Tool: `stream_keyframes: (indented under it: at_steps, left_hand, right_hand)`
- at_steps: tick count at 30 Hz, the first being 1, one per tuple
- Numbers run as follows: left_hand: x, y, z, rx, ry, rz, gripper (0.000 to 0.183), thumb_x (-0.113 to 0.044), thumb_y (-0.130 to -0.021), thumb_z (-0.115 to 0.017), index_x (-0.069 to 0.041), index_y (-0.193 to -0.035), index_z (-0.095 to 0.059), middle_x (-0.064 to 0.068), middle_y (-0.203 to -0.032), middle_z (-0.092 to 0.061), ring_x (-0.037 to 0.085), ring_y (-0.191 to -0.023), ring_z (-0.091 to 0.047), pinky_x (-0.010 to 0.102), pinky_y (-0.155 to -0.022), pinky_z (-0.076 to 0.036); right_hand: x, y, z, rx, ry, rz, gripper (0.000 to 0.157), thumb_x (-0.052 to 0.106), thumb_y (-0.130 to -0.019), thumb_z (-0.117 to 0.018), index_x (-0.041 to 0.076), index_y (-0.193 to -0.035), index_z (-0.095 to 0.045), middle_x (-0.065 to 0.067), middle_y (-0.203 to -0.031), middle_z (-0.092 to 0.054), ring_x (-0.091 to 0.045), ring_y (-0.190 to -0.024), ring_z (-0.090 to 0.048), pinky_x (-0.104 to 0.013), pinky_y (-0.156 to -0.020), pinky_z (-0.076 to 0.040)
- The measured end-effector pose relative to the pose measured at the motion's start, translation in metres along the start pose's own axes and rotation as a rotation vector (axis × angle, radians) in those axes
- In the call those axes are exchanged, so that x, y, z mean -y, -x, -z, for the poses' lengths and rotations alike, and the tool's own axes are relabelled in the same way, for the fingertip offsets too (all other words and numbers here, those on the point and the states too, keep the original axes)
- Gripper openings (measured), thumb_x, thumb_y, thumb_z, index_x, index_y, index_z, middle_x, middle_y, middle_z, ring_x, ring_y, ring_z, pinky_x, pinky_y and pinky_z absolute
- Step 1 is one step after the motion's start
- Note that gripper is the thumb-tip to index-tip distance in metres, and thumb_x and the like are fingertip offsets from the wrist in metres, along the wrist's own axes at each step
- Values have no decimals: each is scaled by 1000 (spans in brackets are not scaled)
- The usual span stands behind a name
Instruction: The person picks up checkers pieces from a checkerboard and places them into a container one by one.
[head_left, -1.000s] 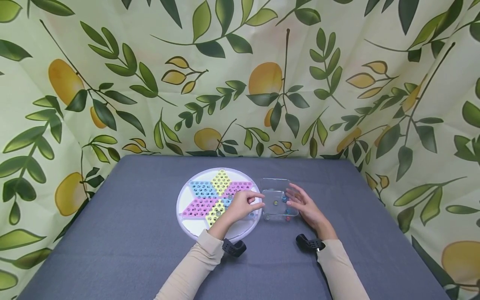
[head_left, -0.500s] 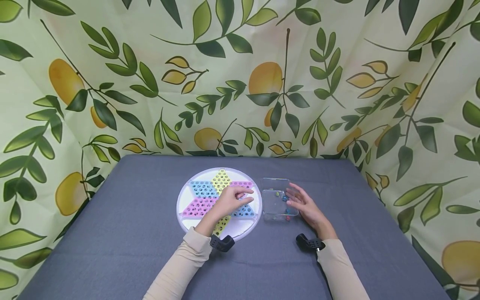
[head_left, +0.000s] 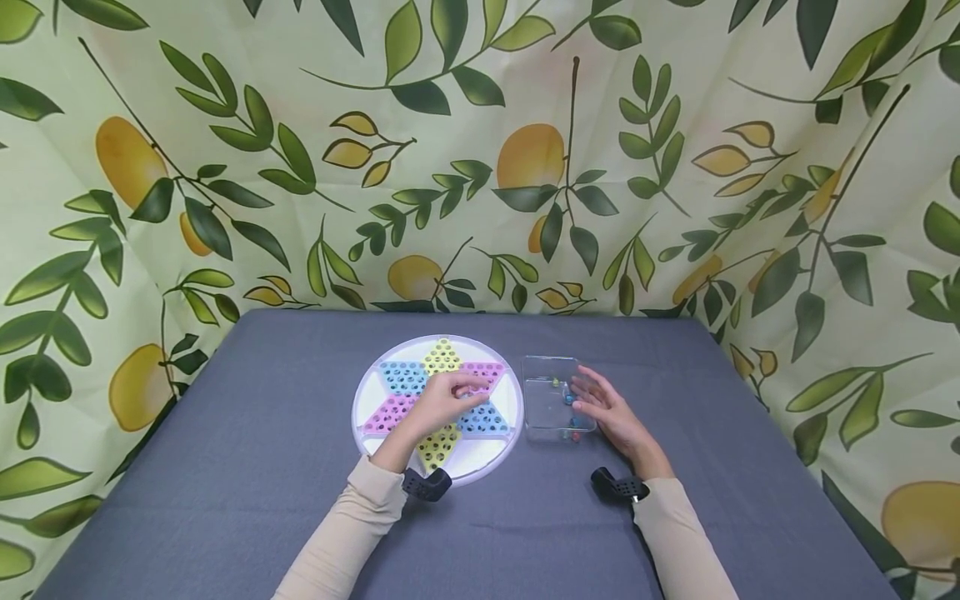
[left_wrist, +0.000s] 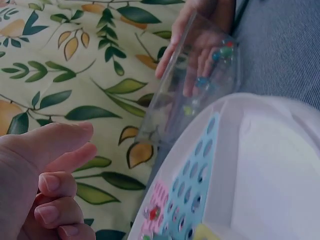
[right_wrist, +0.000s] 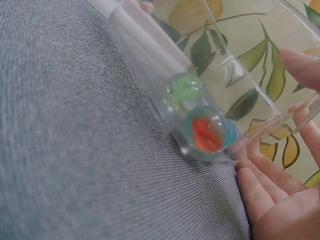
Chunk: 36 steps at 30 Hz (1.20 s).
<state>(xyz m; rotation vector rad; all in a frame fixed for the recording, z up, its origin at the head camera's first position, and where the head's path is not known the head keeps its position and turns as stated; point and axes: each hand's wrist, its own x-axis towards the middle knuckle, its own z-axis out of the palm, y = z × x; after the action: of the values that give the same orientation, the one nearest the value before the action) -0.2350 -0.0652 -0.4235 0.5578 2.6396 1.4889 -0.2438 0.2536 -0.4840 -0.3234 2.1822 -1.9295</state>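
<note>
My left hand [head_left: 441, 402] hovers over a round Chinese checkers board [head_left: 486, 454] with a coloured star of holes. Its thumb and index finger stand apart with nothing seen between them; the other fingers curl loosely in the left wrist view. Right of the board is a clear plastic box [head_left: 542, 410]. My right hand [head_left: 618, 421] rests along the box's right side, fingers fairly straight against it. Several glass marbles lie in the box, among them a yellow-green marble [head_left: 556, 382], a red-swirled marble [right_wrist: 207, 134] and a green marble [right_wrist: 185, 90].
A grey cloth [head_left: 225, 467] covers the table. Behind it and at both sides hangs a curtain [head_left: 465, 225] printed with leaves and fruit. A marble with red in it [left_wrist: 152, 213] sits on the board's pink section.
My left hand has moved left from beside the box to over the board's middle, its fingers parting. The yellow-green marble has rolled toward the box's far side. My right hand stays put.
</note>
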Motion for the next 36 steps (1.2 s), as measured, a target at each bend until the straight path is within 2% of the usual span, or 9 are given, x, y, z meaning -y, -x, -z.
stream_keyframes:
  at_steps: [4, 9, 18, 28, 31, 33, 36]
  left_hand:
    - [5, 3, 5, 4, 10, -4, 30, -18, -86, -70, -2, -111, -70, -5, -62, -37, 6, -58, -34, 16, -53, -30]
    - [12, 7, 12, 19, 24, 22, 30, -18, -86, -70, -3, -113, -70, -4, -59, -35, 5, -55, -31, 15, -50, -28]
    - [27, 16, 20, 32, -41, 50, 30, -21, -85, -71, -2, -109, -71, -6, -59, -37, 5, -57, -34, 17, -54, -31]
    - [35, 24, 35, 84, -64, 124, 28, -20, -82, -75, -4, -106, -73, -5, -60, -38, 8, -60, -34, 17, -55, -29]
    - [39, 25, 38, 108, -62, 114, 28, -19, -82, -75, -3, -104, -73, -5, -58, -37, 7, -58, -34, 17, -54, -29]
    - [42, 26, 39, 125, -68, 107, 28, -19, -81, -75, -3, -104, -73, -6, -57, -37, 7, -58, -33, 17, -54, -29]
    - [45, 27, 41, 150, -89, 99, 29, -19, -79, -77, -4, -103, -74, -7, -57, -37, 6, -58, -34, 16, -55, -29]
  right_hand:
    - [0, -1, 1, 6, -1, 6, 74, 12, -95, -57, 8, -154, -12, -26, -158, -18, -41, -148, -18, -1, -91, -36]
    - [-1, -3, 1, 9, -30, 22, 75, 9, -95, -57, 5, -153, -11, -28, -158, -17, -44, -147, -16, -1, -92, -37]
    - [-1, -2, 1, 8, -15, 11, 73, 9, -95, -56, 7, -153, -12, -27, -158, -18, -43, -148, -17, -1, -91, -36]
    - [0, 0, 2, 4, 20, -2, 73, 12, -96, -56, 9, -154, -13, -25, -158, -20, -41, -148, -19, -7, -98, -36]
    - [0, 1, 2, 6, 21, 0, 73, 12, -96, -56, 8, -154, -12, -25, -158, -20, -41, -148, -19, -8, -99, -36]
    - [0, 0, 1, 5, 20, -1, 73, 12, -96, -56, 9, -154, -12, -25, -158, -20, -41, -148, -19, -17, -108, -35]
    - [-1, 0, 1, 3, 19, -2, 73, 11, -96, -56, 8, -154, -12, -25, -158, -20, -41, -148, -19, -42, -119, -26]
